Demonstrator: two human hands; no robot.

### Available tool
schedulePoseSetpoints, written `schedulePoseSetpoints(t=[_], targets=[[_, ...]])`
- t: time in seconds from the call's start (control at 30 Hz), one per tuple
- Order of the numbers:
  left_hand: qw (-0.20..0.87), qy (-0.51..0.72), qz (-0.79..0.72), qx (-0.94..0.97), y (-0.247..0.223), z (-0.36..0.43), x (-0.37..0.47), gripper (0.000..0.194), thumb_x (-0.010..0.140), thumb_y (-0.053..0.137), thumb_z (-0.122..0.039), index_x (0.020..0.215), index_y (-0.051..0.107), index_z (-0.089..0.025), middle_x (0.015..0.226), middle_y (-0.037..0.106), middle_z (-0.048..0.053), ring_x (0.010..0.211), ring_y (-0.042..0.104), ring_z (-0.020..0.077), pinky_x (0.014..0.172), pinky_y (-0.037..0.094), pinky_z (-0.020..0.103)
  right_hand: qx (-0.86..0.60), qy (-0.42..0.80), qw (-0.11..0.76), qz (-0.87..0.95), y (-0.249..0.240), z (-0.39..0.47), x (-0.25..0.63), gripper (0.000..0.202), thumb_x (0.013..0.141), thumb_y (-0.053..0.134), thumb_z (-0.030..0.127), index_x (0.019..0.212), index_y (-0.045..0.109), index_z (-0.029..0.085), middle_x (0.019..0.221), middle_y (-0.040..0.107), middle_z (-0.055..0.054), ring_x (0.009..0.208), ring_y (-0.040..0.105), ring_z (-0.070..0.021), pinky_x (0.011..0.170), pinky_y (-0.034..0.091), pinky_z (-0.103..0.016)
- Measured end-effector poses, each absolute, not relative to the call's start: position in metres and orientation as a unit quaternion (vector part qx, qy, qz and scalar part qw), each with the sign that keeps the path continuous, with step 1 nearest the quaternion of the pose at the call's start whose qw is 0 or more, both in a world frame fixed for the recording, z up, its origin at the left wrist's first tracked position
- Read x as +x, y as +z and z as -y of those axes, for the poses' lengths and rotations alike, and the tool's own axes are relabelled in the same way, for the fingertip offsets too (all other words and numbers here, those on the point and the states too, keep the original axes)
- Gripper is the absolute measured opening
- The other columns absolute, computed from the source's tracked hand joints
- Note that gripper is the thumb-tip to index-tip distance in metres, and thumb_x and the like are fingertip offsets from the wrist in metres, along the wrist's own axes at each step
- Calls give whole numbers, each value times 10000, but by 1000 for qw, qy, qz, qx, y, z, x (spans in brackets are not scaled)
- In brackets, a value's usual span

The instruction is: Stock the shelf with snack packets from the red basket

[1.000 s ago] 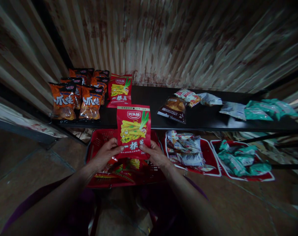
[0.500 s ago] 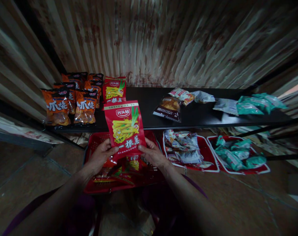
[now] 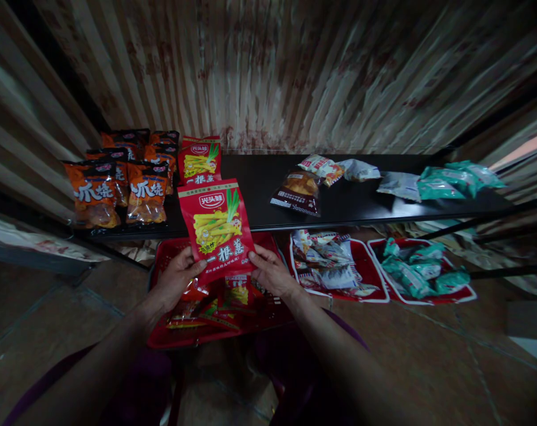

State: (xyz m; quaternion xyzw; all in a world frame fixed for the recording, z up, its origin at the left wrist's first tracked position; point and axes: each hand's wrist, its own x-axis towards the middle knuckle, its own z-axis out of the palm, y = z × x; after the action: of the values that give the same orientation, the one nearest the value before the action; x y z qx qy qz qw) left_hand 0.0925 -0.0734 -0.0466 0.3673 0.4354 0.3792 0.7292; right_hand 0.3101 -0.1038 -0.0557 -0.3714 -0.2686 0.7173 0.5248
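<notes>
Dim space, pleated curtain (image 3: 251, 71) behind a black shelf (image 3: 259, 195). Red snack bag (image 3: 217, 228) is held up over the shelf's front edge, left part; can't tell if it touches that edge. Fingers behind it mostly hidden. It covers the lower part of a second red bag (image 3: 200, 158) near the shelf's back edge and some of the contents of the red basket (image 3: 171, 341) below; small print unreadable. Both forearms cut off at the bottom.

Held bag sits between the hands, tilted slightly: left hand (image 3: 177, 278) pinches its lower left corner, right hand (image 3: 271, 272) its lower right, thumbs in front.

Orange bags (image 3: 146, 192) stand in rows at the shelf's left end, rear ones partly blocked. Brown bag (image 3: 297, 192) lies by the front edge past the middle, pale packets (image 3: 359, 170) behind and right, teal packets (image 3: 441, 182) toward the right end. Two white-rimmed baskets below, filled. Tiled floor (image 3: 73, 343), dark.
</notes>
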Motion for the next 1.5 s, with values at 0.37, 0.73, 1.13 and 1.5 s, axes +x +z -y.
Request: schedulePoseSetpoints(t=[0.37, 0.73, 1.13, 1.5], targets=[[728, 412, -413, 360, -35, 67, 107, 388, 655, 763, -282, 997, 599, -200, 960, 698, 30, 901, 656, 199, 832, 502, 347, -358, 720, 522, 285, -50, 106, 306, 387, 655, 784, 247, 1010, 630, 263, 924, 717, 20, 823, 681, -157, 806, 557, -370], [717, 423, -402, 382, -34, 60, 122, 276, 676, 746, -301, 868, 574, -201, 865, 683, -9, 850, 642, 173, 807, 495, 312, -403, 675, 567, 244, -58, 104, 307, 327, 604, 815, 199, 889, 658, 229, 817, 723, 41, 734, 674, -125, 725, 581, -309], [755, 372, -397, 366, -29, 62, 120, 389, 622, 760, -182, 929, 521, -178, 864, 660, -5, 817, 649, 149, 770, 490, 285, -426, 639, 594, 239, -59, 103, 305, 304, 581, 825, 206, 841, 670, 231, 785, 714, 52, 705, 660, -110, 669, 582, -261], [744, 390, -403, 363, -26, 60, 116, 379, 581, 739, -140, 880, 510, -178, 786, 654, -34, 759, 640, 118, 766, 483, 264, -414, 656, 574, 261, -56, 104, 302, 343, 608, 808, 222, 924, 678, 247, 844, 717, 41, 741, 651, -106, 714, 554, -247]])
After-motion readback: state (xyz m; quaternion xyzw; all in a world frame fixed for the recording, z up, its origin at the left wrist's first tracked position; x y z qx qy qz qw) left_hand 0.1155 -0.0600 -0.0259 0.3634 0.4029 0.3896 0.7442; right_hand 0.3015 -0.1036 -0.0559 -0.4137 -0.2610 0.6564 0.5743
